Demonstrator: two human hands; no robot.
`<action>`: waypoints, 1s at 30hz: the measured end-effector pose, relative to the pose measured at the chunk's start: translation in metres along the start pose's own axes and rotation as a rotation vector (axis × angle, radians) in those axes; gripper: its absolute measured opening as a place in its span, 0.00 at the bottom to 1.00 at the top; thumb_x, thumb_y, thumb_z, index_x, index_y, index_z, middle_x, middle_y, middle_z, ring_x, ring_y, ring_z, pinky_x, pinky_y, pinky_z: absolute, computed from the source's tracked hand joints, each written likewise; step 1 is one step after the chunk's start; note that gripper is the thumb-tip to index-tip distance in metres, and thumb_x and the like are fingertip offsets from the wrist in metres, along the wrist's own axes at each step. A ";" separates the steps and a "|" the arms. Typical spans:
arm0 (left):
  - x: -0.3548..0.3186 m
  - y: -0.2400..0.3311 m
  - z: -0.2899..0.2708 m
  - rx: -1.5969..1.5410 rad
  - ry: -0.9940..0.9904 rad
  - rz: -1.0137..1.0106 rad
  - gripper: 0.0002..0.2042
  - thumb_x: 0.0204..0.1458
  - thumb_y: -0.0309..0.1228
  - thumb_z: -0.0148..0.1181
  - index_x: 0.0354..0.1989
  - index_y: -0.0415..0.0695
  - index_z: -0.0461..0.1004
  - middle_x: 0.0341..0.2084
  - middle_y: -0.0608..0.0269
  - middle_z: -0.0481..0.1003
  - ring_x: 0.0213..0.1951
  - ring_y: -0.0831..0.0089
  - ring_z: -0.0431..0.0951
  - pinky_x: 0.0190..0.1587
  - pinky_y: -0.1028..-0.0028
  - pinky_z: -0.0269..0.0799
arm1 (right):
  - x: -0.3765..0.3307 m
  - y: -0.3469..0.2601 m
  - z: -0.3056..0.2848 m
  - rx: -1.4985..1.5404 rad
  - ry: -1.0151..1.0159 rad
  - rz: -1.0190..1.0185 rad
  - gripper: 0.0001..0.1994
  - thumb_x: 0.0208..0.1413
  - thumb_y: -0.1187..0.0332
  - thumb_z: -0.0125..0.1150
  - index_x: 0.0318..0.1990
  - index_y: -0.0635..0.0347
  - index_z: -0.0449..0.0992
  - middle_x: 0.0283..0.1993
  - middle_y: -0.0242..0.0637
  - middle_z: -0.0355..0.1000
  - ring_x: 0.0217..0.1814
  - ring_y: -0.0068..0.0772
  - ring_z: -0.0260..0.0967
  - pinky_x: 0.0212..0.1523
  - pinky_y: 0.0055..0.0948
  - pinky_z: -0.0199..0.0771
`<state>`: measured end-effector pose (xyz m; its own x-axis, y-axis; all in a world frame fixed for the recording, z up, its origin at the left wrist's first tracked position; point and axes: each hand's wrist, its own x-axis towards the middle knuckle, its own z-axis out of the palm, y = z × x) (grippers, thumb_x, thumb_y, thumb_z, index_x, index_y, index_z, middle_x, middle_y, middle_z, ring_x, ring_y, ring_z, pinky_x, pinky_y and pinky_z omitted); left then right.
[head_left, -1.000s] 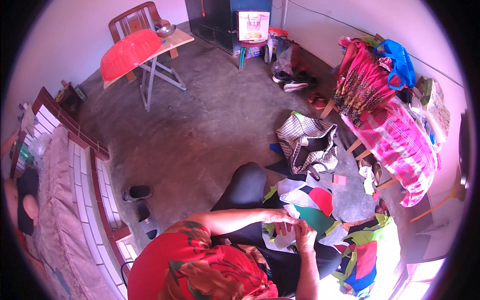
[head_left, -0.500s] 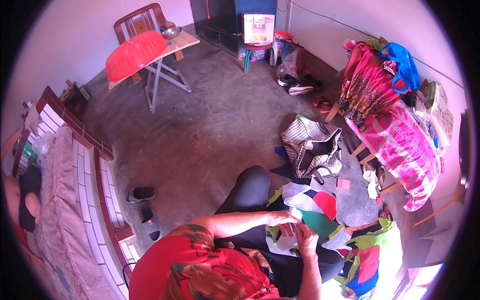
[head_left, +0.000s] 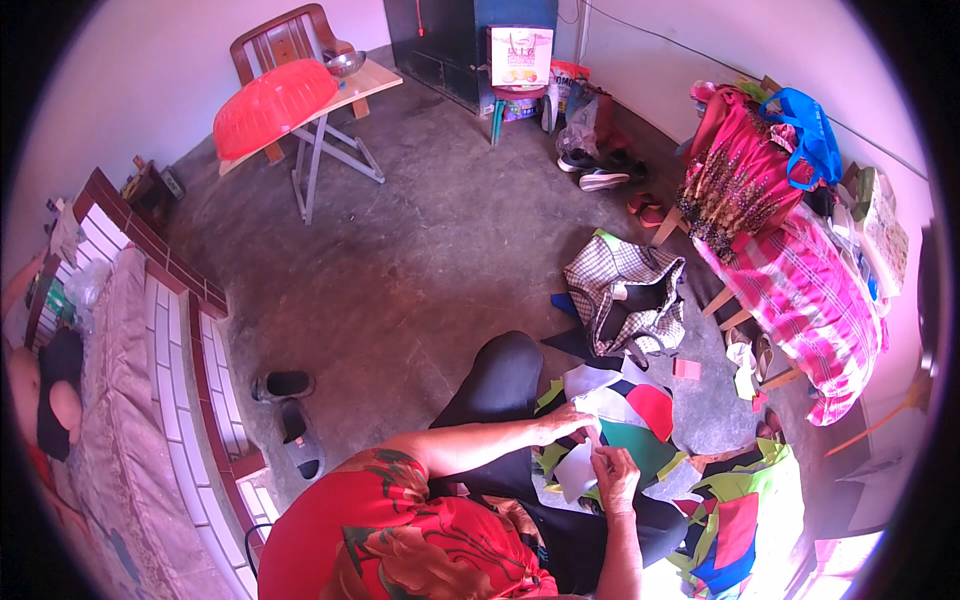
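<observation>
My left hand is closed in a pinch above my lap; what lies between its fingertips is too small to make out. Just right of it and lower, my right hand has its fingers closed at the edge of a white cloth piece. That piece hangs between the two hands. Beyond them, over my bent leg and the floor, lie cloth scraps: a green piece, a red piece and pale grey ones. My fingers partly hide the white piece's upper edge.
Patchwork cloth in lime, red and blue is heaped at my right. A checked bag stands open ahead, near a small red block. Dark slippers are at left. Farther off stands a folding table with a red basin.
My hands have drawn apart: the left rose slightly up and left, the right shifted a little right. More of the white cloth piece shows between them.
</observation>
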<state>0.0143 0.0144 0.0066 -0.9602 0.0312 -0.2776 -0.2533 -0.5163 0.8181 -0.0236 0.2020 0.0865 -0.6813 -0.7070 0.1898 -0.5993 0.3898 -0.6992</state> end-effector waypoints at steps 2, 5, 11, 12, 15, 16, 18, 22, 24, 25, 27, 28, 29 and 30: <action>-0.001 0.005 0.001 -0.093 0.030 0.031 0.13 0.57 0.38 0.53 0.43 0.42 0.74 0.36 0.63 0.76 0.39 0.76 0.76 0.36 0.76 0.76 | -0.002 0.008 0.001 0.000 -0.040 0.027 0.08 0.45 0.70 0.67 0.34 0.57 0.77 0.27 0.36 0.72 0.26 0.31 0.70 0.29 0.31 0.70; -0.001 0.006 -0.001 -0.215 -0.005 0.066 0.15 0.58 0.38 0.53 0.45 0.39 0.72 0.37 0.62 0.76 0.38 0.76 0.76 0.39 0.74 0.75 | -0.004 0.016 0.005 0.129 -0.303 0.237 0.11 0.47 0.67 0.67 0.39 0.56 0.77 0.29 0.38 0.74 0.27 0.29 0.71 0.29 0.28 0.71; 0.000 0.010 -0.004 -0.300 -0.243 0.077 0.14 0.59 0.37 0.53 0.46 0.39 0.71 0.38 0.63 0.76 0.38 0.74 0.78 0.43 0.70 0.76 | -0.011 0.029 0.014 0.124 -0.560 0.239 0.14 0.52 0.61 0.62 0.44 0.55 0.78 0.37 0.43 0.76 0.31 0.36 0.74 0.36 0.32 0.73; -0.004 0.014 0.000 -0.332 -0.260 0.079 0.14 0.59 0.36 0.52 0.47 0.40 0.71 0.38 0.62 0.76 0.39 0.73 0.78 0.43 0.70 0.76 | -0.011 0.033 0.015 0.113 -0.561 0.251 0.14 0.53 0.61 0.62 0.45 0.55 0.77 0.37 0.43 0.76 0.31 0.36 0.74 0.37 0.32 0.73; -0.008 0.021 0.000 -0.432 -0.305 0.053 0.13 0.59 0.35 0.51 0.48 0.41 0.70 0.38 0.62 0.77 0.41 0.72 0.78 0.44 0.67 0.76 | -0.013 0.049 0.015 0.134 -0.550 0.334 0.15 0.52 0.60 0.60 0.45 0.54 0.78 0.35 0.44 0.75 0.32 0.37 0.74 0.37 0.32 0.73; -0.008 0.023 -0.001 -0.464 -0.324 0.038 0.13 0.59 0.34 0.51 0.48 0.41 0.69 0.38 0.61 0.77 0.42 0.72 0.78 0.44 0.66 0.76 | -0.015 0.062 0.018 0.121 -0.498 0.294 0.14 0.52 0.61 0.60 0.44 0.54 0.79 0.34 0.44 0.75 0.32 0.36 0.74 0.36 0.32 0.73; -0.008 0.031 -0.001 -0.547 -0.316 0.019 0.13 0.58 0.34 0.51 0.48 0.42 0.69 0.39 0.61 0.77 0.42 0.70 0.78 0.44 0.64 0.76 | -0.018 0.075 0.026 0.131 -0.331 0.242 0.10 0.51 0.65 0.61 0.38 0.59 0.80 0.30 0.42 0.74 0.29 0.33 0.72 0.33 0.31 0.71; -0.009 0.036 -0.007 -0.636 -0.292 0.025 0.14 0.57 0.35 0.49 0.49 0.43 0.69 0.41 0.60 0.77 0.43 0.67 0.78 0.44 0.60 0.75 | -0.008 0.071 0.017 0.039 -0.147 0.367 0.08 0.52 0.67 0.60 0.33 0.64 0.78 0.27 0.37 0.73 0.30 0.24 0.70 0.34 0.27 0.69; -0.005 0.033 -0.014 -0.639 -0.324 0.025 0.15 0.57 0.36 0.49 0.50 0.43 0.69 0.41 0.59 0.77 0.43 0.66 0.78 0.44 0.60 0.75 | -0.004 0.066 0.014 0.088 -0.010 0.362 0.08 0.52 0.68 0.60 0.34 0.64 0.77 0.26 0.36 0.73 0.29 0.25 0.69 0.33 0.26 0.69; -0.003 0.030 -0.015 -0.636 -0.313 0.000 0.16 0.56 0.36 0.50 0.50 0.43 0.68 0.41 0.59 0.77 0.44 0.66 0.78 0.45 0.60 0.75 | -0.002 0.064 0.012 0.112 0.060 0.360 0.08 0.52 0.68 0.60 0.35 0.64 0.77 0.25 0.35 0.73 0.28 0.26 0.69 0.32 0.25 0.68; -0.002 0.025 -0.016 -0.632 -0.287 -0.049 0.17 0.55 0.36 0.52 0.51 0.44 0.68 0.42 0.59 0.77 0.45 0.66 0.78 0.46 0.60 0.74 | 0.000 0.058 0.006 0.363 0.026 0.468 0.16 0.55 0.59 0.57 0.44 0.63 0.72 0.36 0.37 0.71 0.37 0.30 0.69 0.39 0.29 0.68; -0.003 0.024 -0.015 -0.628 -0.276 -0.071 0.17 0.55 0.36 0.52 0.51 0.44 0.68 0.43 0.59 0.77 0.45 0.67 0.77 0.47 0.61 0.73 | 0.000 0.054 0.003 0.489 0.006 0.521 0.21 0.56 0.54 0.55 0.48 0.62 0.70 0.41 0.37 0.70 0.41 0.32 0.69 0.42 0.31 0.67; -0.004 0.023 -0.014 -0.624 -0.265 -0.092 0.17 0.54 0.35 0.53 0.51 0.44 0.68 0.43 0.60 0.76 0.46 0.67 0.77 0.48 0.61 0.72 | 0.000 0.051 0.000 0.616 -0.015 0.574 0.25 0.57 0.49 0.54 0.53 0.62 0.67 0.47 0.38 0.70 0.46 0.34 0.69 0.46 0.32 0.67; -0.005 0.025 -0.009 -0.617 -0.261 -0.117 0.18 0.53 0.35 0.54 0.52 0.44 0.68 0.44 0.60 0.76 0.47 0.68 0.76 0.50 0.61 0.72 | -0.001 0.048 -0.006 0.618 -0.150 0.556 0.34 0.56 0.41 0.49 0.59 0.60 0.60 0.56 0.39 0.64 0.56 0.37 0.63 0.53 0.40 0.63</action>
<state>0.0138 -0.0067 0.0236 -0.9472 0.2818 -0.1530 -0.3178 -0.8885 0.3310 -0.0542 0.2243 0.0570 -0.7201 -0.5952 -0.3566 0.1745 0.3421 -0.9233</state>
